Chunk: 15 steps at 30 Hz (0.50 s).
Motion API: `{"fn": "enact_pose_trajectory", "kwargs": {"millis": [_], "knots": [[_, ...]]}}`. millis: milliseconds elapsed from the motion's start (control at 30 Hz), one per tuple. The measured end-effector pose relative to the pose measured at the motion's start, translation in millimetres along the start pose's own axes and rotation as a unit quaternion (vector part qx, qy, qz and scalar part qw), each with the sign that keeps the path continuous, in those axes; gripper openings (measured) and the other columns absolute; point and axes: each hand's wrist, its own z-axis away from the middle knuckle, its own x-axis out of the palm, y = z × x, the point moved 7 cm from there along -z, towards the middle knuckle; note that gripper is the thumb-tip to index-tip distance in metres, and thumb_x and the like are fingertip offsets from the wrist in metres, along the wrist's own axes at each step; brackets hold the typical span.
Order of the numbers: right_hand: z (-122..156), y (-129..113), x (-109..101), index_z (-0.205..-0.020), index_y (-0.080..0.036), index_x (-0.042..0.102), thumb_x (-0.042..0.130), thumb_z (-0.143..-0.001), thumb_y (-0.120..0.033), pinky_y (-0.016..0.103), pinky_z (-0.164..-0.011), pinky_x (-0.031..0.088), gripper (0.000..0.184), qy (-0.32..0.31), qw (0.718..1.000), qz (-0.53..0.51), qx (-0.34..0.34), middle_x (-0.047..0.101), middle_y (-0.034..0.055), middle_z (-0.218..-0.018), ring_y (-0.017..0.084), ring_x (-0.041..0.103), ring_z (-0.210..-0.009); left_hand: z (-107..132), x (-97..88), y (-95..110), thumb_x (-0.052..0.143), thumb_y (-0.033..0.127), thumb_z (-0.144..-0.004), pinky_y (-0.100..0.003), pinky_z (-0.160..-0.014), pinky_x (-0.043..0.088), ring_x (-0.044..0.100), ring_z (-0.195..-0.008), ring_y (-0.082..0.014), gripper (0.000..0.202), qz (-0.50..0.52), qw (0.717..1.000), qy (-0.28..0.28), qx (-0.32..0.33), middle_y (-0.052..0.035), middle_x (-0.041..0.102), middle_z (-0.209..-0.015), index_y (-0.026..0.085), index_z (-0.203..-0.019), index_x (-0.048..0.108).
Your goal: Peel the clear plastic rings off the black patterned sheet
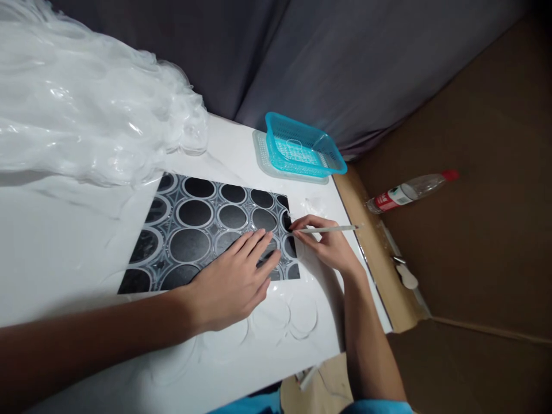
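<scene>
Left hand (235,276) spread flat, pressing black circle-patterned sheet (194,227) mid-desk. Right hand (325,244) pinching thin stick (332,229) near desk's right edge. Bottle (409,192) label red-and-white, writing unreadable.

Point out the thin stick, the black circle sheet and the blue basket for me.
thin stick (332,229), head view, middle of its shaft
black circle sheet (194,230), head view, a bare dark circle
blue basket (340,164), head view, its right rim

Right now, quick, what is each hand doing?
Left hand: open, flat on the sheet.
Right hand: closed, pinching a stick.
</scene>
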Motion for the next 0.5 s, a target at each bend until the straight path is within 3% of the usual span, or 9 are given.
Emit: {"fn": "enact_pose_trajectory", "kwargs": {"millis": [300,500], "knots": [[0.5,-5.7,0.3,-0.099,-0.026,0.075,0.070,-0.106,-0.037,0.044,-0.097,0.060,0.015,-0.017,0.999,0.032,-0.017,0.080,0.0047,-0.114,0.023,0.076,-0.106,-0.3,0.5,0.2,0.039,0.040,-0.117,-0.058,-0.135,0.027,0.025,-0.168,-0.0429,0.057,0.009,1.000,-0.005,0.000,-0.0281,0.032,-0.177,0.010,-0.165,0.047],[-0.6,-9.7,2.8,-0.101,-0.026,0.077,0.066,-0.108,-0.035,0.043,-0.093,0.061,0.015,0.006,0.994,0.088,-0.057,0.079,0.0051,-0.110,0.023,0.075,-0.102,-0.1,1.2,-0.6,0.039,0.041,-0.117,-0.059,-0.135,0.026,0.024,-0.168,-0.0428,0.058,0.013,1.000,-0.008,-0.001,-0.0278,0.029,-0.178,0.011,-0.166,0.045]]}}
